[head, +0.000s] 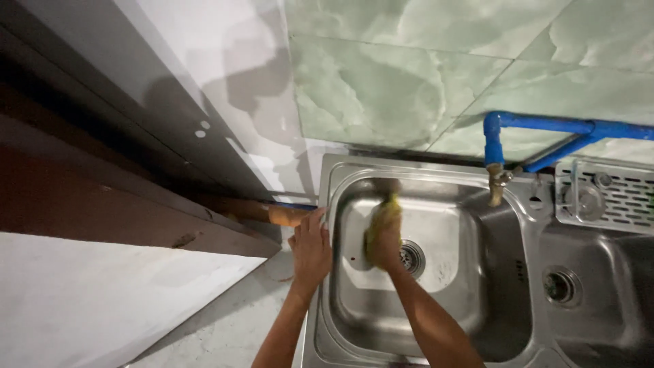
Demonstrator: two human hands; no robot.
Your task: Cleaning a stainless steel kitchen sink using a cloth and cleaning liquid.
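My right hand (385, 247) is down inside the left basin of a steel double sink (477, 300), closed around a yellow sponge (381, 218) pressed against the basin's far left wall. The hand and sponge are slightly blurred. My left hand (310, 249) rests flat on the sink's left rim, fingers together, holding nothing. The round drain (412, 257) lies just right of my right hand.
A brass tap (496, 185) on a blue pipe (545, 126) hangs over the divider. The right basin has its own drain (560, 286) and a perforated steel rack (606, 197) above it. Green marbled tiles back the sink; a white counter (88, 300) lies left.
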